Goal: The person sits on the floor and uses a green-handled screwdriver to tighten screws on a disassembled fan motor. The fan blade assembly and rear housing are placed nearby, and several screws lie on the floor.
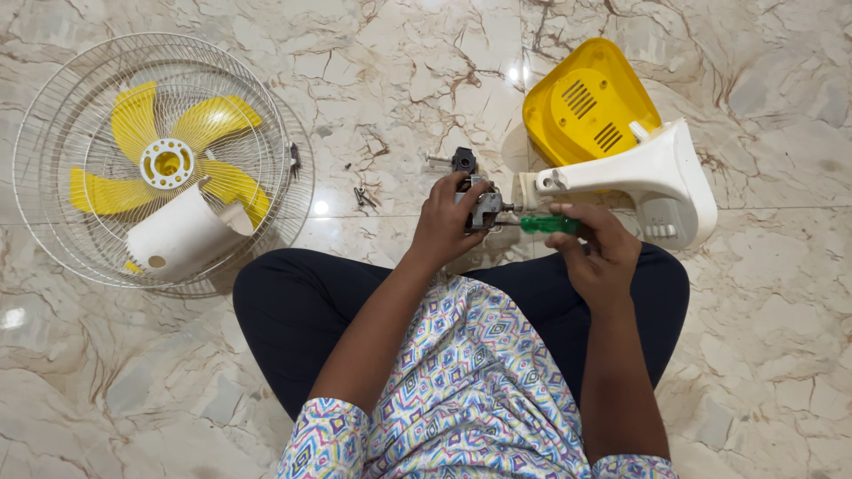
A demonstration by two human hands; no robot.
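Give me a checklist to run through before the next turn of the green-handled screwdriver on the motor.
1. Left hand grips the small grey metal motor unit: ok.
2. Right hand holds the green-handled screwdriver: ok.
3. Tip seated in a screw head: cannot tell, too small.
4. Loose dark screws lie on the marble floor, apart from the hands: ok.
5. White plastic fan neck housing sits close beside the right hand: not ok.

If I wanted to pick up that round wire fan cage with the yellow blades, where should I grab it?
Probably by the outer rim of the wire fan cage, coming from above at its bare left edge. It lies flat on the floor, so the rim is the easiest part to hook fingers under. The white cover resting on its lower part would likely slide off.
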